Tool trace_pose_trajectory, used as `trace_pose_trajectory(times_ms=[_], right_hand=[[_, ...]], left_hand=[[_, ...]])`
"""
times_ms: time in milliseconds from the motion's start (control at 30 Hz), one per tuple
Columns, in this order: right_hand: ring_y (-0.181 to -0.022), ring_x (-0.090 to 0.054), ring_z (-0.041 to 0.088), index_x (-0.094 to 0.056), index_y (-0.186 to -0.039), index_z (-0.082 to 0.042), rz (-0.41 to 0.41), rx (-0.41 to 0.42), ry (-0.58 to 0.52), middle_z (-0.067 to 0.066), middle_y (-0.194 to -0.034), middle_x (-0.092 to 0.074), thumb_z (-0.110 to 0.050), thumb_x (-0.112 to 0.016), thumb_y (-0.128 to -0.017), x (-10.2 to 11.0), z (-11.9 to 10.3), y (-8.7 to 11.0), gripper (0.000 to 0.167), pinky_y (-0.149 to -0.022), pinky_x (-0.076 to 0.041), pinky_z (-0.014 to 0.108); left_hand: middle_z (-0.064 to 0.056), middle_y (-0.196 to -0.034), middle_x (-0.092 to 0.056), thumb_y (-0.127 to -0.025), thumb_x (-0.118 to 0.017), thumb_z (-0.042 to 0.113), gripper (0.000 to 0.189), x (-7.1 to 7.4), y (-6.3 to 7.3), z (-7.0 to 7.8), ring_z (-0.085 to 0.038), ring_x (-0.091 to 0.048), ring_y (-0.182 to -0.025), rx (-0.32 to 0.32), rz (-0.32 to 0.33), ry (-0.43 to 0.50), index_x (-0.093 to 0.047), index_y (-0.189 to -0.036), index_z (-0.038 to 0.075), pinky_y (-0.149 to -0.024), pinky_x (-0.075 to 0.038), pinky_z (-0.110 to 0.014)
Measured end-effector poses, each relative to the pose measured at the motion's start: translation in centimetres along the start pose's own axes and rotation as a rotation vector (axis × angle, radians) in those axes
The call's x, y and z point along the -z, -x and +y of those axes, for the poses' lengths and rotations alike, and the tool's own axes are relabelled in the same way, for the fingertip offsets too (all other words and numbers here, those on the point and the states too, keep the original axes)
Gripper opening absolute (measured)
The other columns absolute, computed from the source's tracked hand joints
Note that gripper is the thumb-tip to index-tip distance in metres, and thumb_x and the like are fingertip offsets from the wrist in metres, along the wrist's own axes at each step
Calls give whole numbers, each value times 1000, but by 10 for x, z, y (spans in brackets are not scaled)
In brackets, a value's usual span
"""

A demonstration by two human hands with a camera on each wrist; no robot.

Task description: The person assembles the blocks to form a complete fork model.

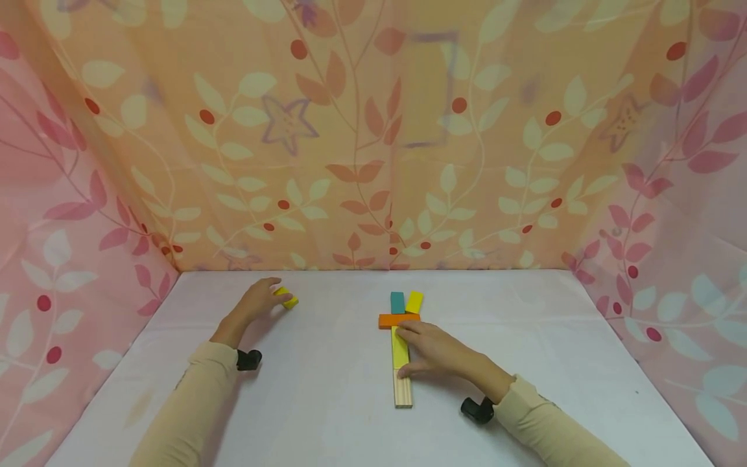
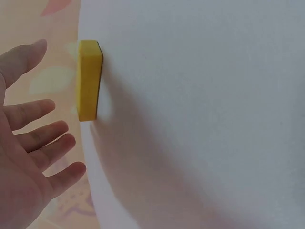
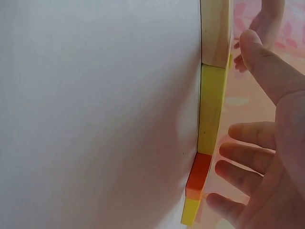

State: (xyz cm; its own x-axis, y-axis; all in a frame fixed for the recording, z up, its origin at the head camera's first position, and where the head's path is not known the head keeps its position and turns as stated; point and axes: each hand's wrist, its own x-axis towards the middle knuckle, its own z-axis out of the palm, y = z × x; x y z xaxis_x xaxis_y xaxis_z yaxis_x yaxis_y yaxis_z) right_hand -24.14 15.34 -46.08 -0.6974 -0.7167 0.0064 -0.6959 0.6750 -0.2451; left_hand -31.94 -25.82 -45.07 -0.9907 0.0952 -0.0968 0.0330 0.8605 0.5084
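Note:
My left hand (image 1: 258, 299) is at the back left of the table, fingers spread beside a small yellow block (image 1: 287, 299). In the left wrist view a gap shows between the fingertips and that yellow block (image 2: 89, 81). My right hand (image 1: 436, 349) hovers over a row of flat blocks, thumb and fingers apart. Beneath its fingers lies a long yellow block (image 1: 399, 347), end to end with a plain wood block (image 1: 403, 391). An orange block (image 1: 392, 321) lies crosswise at the far end. Behind it are a teal block (image 1: 397, 302) and a short yellow block (image 1: 414, 302).
A white cloth (image 1: 327, 402) covers the table. Patterned curtains, an orange one (image 1: 362, 143) behind and pink ones (image 1: 70, 214) at the sides, enclose it. Black wrist cameras (image 1: 478, 410) sit at both cuffs.

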Motion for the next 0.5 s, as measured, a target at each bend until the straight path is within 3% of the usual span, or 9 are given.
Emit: trace_pose_trajectory(times_ms=[200, 500], right_hand=[[-137, -44, 28, -48, -143, -9, -49, -63, -21, 9, -151, -44, -66, -69, -76, -1, 0, -1, 90, -112, -40, 46], [-136, -45, 29, -49, -143, -8, -52, -60, -9, 12, -151, -43, -65, -69, -77, -5, 1, -2, 89, -111, -41, 47]], left_hand=[[-34, -143, -41, -92, -64, 31, 69, -2, -1, -4, -51, -36, -133, 28, -29, 30, -39, -141, -11, -112, -30, -61], [-35, -141, -43, -90, -67, 29, 71, -5, -3, -7, -49, -40, -129, 51, -40, 73, -39, -141, -13, -112, -31, -59]])
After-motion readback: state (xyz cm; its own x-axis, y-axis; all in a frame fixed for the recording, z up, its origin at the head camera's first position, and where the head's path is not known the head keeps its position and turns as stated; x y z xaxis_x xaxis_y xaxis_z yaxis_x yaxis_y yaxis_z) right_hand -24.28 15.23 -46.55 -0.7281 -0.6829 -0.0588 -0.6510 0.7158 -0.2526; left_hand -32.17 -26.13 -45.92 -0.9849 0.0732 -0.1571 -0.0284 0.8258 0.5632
